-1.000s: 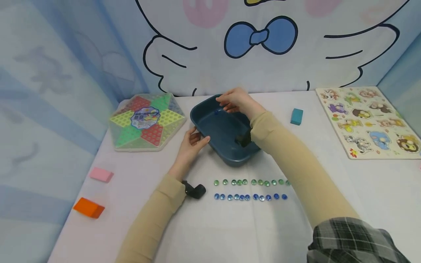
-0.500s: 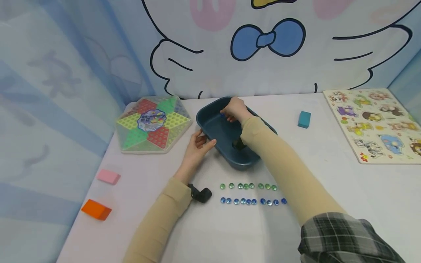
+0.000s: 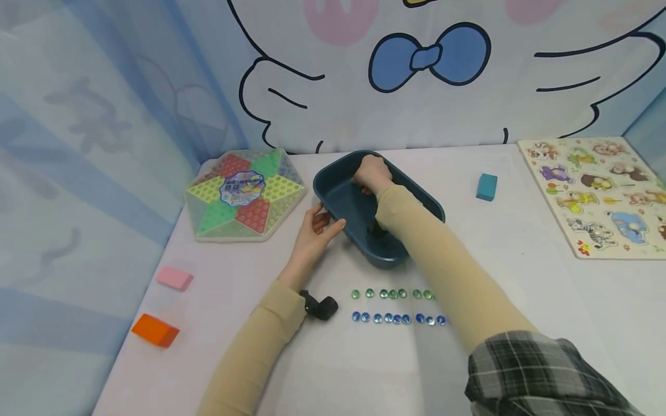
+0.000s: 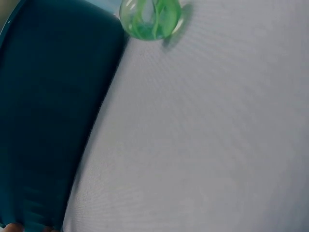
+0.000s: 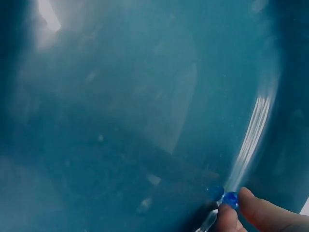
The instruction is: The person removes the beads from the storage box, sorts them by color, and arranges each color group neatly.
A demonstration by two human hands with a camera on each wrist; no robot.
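Observation:
A dark teal plastic basin (image 3: pixel 359 214) stands at the back middle of the table. My left hand (image 3: pixel 312 234) holds its near left side, fingers and thumb against the outer wall. Inside the basin, my right hand (image 3: pixel 373 174) reaches down to the floor by the far wall. Thumb and finger there pinch a blue glass marble (image 5: pixel 231 199), which the head view hides. Beside that marble lies another blue spot, perhaps its reflection. In front of the basin run a row of green marbles (image 3: pixel 393 294) and a row of blue marbles (image 3: pixel 398 319), partly covered by my right sleeve.
Left of the basin sits a hexagonal game box (image 3: pixel 244 196). Pink (image 3: pixel 175 278) and orange (image 3: pixel 156 330) blocks lie near the left edge. To the right are a teal block (image 3: pixel 486 187) and an animal puzzle board (image 3: pixel 598 196). A curtain (image 3: pixel 426 104) hangs behind.
My right hand has come down from above the basin's far rim to its floor and now pinches the blue marble. My left hand has stayed at the basin's side. The head view has shifted slightly.

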